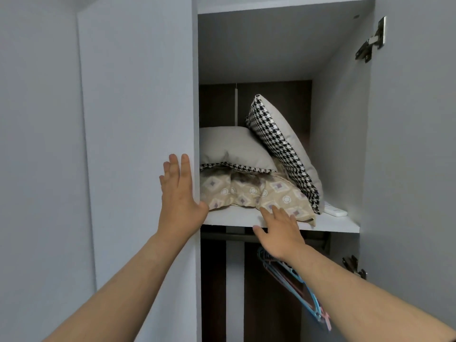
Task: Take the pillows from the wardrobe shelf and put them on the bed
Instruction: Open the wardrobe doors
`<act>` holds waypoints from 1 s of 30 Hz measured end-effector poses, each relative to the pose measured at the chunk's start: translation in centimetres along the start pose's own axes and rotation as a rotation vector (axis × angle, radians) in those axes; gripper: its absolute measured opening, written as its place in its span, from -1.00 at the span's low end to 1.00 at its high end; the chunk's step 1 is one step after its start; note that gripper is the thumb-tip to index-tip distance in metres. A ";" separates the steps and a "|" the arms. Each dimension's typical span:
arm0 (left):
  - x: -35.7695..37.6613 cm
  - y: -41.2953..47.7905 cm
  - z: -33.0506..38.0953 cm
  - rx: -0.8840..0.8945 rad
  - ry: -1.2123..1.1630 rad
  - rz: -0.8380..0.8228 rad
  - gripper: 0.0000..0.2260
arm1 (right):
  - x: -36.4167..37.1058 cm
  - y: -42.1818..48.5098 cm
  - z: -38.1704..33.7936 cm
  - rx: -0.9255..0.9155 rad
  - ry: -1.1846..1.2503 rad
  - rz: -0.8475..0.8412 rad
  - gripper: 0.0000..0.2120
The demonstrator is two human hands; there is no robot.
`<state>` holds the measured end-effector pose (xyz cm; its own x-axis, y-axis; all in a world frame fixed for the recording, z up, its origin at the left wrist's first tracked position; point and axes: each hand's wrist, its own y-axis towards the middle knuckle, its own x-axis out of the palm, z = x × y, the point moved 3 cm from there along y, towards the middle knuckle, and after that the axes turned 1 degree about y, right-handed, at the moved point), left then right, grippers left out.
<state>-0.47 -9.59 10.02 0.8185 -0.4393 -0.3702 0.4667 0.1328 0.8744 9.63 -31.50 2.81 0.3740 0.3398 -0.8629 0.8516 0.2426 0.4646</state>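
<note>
The right hand [280, 233] reached up with fingers spread and empty, its fingertips [265, 211] just meeting the front edge of the beige patterned pillow [249, 193], apparently about to pull it forward. The left hand [179, 193] lay flat and open against the closed wardrobe door [138, 134], probably for balance. All the pillows sat on the shelf [328, 224]: a grey pillow [234, 149] atop the beige one, a houndstooth pillow [283, 149] leaning against the side wall. Hangers [291, 275] hung below.

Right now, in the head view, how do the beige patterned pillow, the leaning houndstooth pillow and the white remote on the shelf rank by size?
1. Leaning houndstooth pillow and beige patterned pillow: look alike, and overlap hides parts, so unranked.
2. White remote: clearly smallest.
</note>
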 end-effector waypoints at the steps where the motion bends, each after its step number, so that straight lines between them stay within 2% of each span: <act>1: -1.0 -0.5 0.1 -0.018 -0.021 -0.002 -0.06 | -0.6 -0.2 -1.2 -0.023 0.068 0.030 -0.36; 4: -4.4 -2.3 0.3 -0.089 -0.056 -0.016 -0.05 | -2.4 -1.4 -5.7 -0.158 0.252 0.095 -0.41; 7: -7.8 -3.9 0.5 -0.133 -0.095 -0.009 -0.06 | -4.2 -2.6 -10.5 -0.284 0.550 0.110 -0.49; 9: -10.2 -4.8 0.3 -0.147 -0.088 -0.005 -0.07 | -5.3 -3.5 -13.8 -0.307 0.821 0.033 -0.53; 12: -13.7 -6.0 -0.2 -0.174 -0.111 -0.037 -0.10 | -6.7 -5.0 -18.8 -0.247 1.295 -0.177 -0.60; 15: -16.8 -7.0 -1.0 -0.196 -0.166 -0.082 -0.11 | -8.1 -6.2 -23.6 -0.234 1.537 -0.323 -0.64; 19: -20.5 -7.8 -2.4 -0.204 -0.216 -0.127 -0.12 | -9.7 -7.1 -29.7 -0.294 1.677 -0.433 -0.60; 25: -25.8 -8.0 -5.7 -0.215 -0.207 -0.178 -0.12 | -9.6 -8.7 -37.3 -0.336 1.672 -0.470 -0.57; 30: -29.1 -8.4 -8.7 -0.217 -0.271 -0.149 -0.20 | -9.0 -9.3 -41.5 -0.317 1.677 -0.488 -0.59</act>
<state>-25.31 9.85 10.68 0.6313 -0.6835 -0.3664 0.6581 0.2223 0.7193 -16.89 0.91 14.48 -0.7817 0.6165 0.0947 0.5873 0.6763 0.4447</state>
